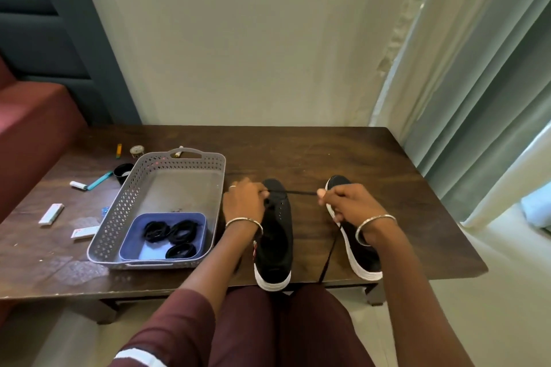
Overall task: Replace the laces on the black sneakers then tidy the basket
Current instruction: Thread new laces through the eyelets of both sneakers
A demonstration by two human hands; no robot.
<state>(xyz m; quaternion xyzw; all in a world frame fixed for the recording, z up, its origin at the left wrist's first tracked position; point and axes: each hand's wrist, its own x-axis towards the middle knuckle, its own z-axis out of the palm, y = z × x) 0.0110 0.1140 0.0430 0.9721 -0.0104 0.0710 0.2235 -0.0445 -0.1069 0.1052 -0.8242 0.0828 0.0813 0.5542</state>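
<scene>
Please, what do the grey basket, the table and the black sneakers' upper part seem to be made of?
The grey perforated basket looks like matte moulded plastic: regular holes, cut-out handle. The dark brown table seems wood or veneer, slightly glossy: grain streaks. The black sneakers have uppers that look like matte fabric with small perforations; exact weave unclear.

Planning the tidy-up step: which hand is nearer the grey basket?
Left. The left hand, pinching the black lace, is just beside the right wall of the grey basket; the right hand holds the lace farther right, over the right sneaker.
</scene>
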